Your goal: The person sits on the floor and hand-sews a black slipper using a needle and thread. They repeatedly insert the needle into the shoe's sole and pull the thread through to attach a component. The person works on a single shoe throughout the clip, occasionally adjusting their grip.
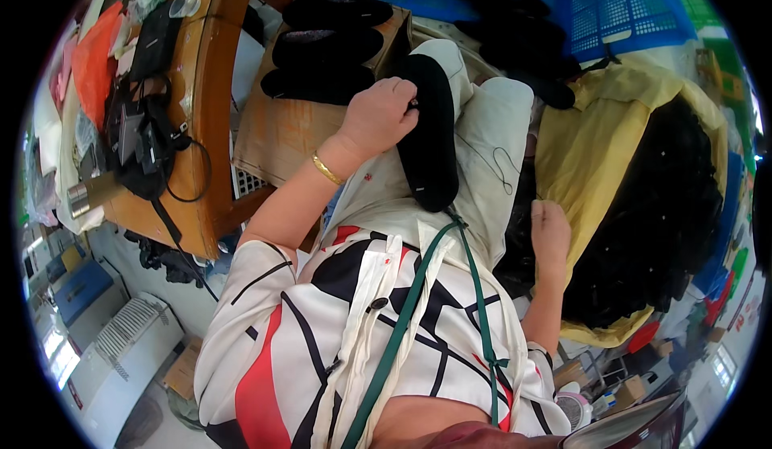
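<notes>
A long black sole-shaped fabric piece (433, 139) lies lengthwise over my lap, with a small white mark near its near end. My left hand (379, 115), a gold bangle on its wrist, is closed at the piece's left edge, fingertips pinching there; a small dark glinting bit shows by the fingertips. My right hand (551, 228) is held apart from the piece, to the right of my thigh, fingers curled together; whatever they hold is too small to make out. A thin dark thread (498, 164) loops over my light trousers between the piece and my right hand.
Three similar black pieces (326, 49) rest on a cardboard box (277, 139) ahead left. Beyond stands a blue plastic crate (623, 7), with more black pieces (527, 39) before it. A yellow sack (583, 127) of black items is at right, a cluttered wooden table (217, 55) at left.
</notes>
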`<state>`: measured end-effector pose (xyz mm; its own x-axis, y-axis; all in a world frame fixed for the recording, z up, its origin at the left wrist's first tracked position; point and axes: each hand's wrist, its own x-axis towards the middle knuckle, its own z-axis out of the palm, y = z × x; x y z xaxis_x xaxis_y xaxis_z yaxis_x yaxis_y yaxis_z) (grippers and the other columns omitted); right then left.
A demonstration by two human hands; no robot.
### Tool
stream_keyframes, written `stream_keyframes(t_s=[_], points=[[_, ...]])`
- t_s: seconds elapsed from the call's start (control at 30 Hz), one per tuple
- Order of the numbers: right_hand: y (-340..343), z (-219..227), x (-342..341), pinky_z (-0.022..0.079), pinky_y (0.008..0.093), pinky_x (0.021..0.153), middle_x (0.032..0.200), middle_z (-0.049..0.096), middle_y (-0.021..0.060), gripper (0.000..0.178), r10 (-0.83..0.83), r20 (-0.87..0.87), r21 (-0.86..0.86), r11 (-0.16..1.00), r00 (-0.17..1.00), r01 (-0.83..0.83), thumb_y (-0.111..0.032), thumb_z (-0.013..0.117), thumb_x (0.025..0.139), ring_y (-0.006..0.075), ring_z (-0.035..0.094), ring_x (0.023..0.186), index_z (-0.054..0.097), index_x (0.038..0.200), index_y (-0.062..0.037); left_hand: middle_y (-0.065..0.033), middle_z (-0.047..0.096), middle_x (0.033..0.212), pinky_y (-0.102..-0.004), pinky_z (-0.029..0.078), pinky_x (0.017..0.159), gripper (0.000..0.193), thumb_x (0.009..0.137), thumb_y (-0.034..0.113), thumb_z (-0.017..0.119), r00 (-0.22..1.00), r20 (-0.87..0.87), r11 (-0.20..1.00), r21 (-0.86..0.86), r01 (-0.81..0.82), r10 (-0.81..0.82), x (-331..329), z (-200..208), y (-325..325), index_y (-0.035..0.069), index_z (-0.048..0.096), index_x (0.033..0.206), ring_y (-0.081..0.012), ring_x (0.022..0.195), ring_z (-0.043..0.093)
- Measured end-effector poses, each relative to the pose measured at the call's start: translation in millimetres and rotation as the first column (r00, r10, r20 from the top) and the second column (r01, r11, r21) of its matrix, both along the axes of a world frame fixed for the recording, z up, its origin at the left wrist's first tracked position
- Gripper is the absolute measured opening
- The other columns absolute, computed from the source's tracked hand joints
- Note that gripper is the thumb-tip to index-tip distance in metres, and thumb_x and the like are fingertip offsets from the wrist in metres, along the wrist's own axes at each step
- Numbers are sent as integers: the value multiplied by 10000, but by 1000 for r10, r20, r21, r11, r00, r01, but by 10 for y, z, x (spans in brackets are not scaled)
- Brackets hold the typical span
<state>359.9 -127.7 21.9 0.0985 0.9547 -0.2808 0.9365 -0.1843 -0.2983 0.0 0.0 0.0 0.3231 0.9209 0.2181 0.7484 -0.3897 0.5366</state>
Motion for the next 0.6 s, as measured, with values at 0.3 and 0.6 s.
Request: stream_keyframes(t_s=[0.3, 0.6], points=[[585, -131, -627, 505, 230, 729, 862, 679, 63, 151, -148, -910, -6, 938, 387, 346, -67, 562, 979, 98, 645, 797, 589, 1099, 20, -138, 634, 748, -422, 521, 616, 457, 823, 468, 697, 951, -305, 956, -263, -132, 47, 356, 405, 182, 26, 584, 821, -359, 713, 649], [1123, -6, -1433, 448, 220, 534, 694, 565, -7, 151, -243, -902, -245, 969, 356, 42, -176, 569, 990, 60, 536, 584, 597, 1064, -47, -141, 671, 750, -360, 528, 563, 284, 849, 286, 700, 952, 70, 932, -237, -275, 299, 225, 113, 224, 9, 635, 848, -259, 617, 653]])
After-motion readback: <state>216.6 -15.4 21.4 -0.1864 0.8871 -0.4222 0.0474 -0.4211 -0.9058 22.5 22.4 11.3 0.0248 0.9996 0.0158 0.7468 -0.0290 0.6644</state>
